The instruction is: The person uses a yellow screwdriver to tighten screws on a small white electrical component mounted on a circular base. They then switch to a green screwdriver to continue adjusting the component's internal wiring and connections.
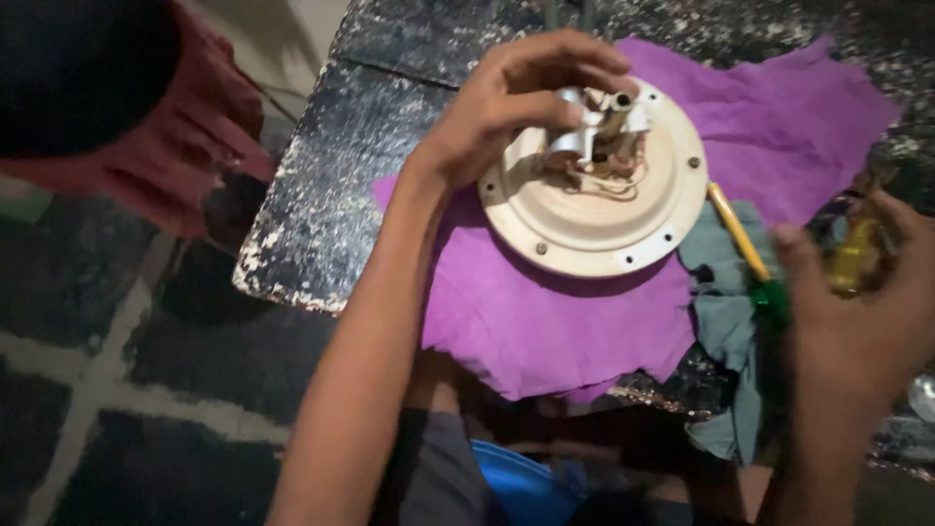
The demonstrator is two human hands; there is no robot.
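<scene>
— What's the setting?
— A dark, speckled stone slab (pixel 331 185) above a dim tiled floor, with a purple cloth (pixel 545 321) spread over it.

— And the work itself?
— A cream round plate (pixel 584 219) lies on the cloth, its wiring and small metal parts (pixel 599 131) exposed at the centre. The left hand (pixel 506 102) curls over it, fingertips pinching a pale metal piece.

— The other hand?
— The right hand (pixel 857 302), near right, closes around a yellow-handled tool (pixel 852 258); blurred, so the grip is unclear. A yellow and green screwdriver (pixel 745 248) rests on grey rag (pixel 726 312) beside the plate.

— How far along?
— Seemingly mid-job: the plate is open, innards loose, nothing refitted.
</scene>
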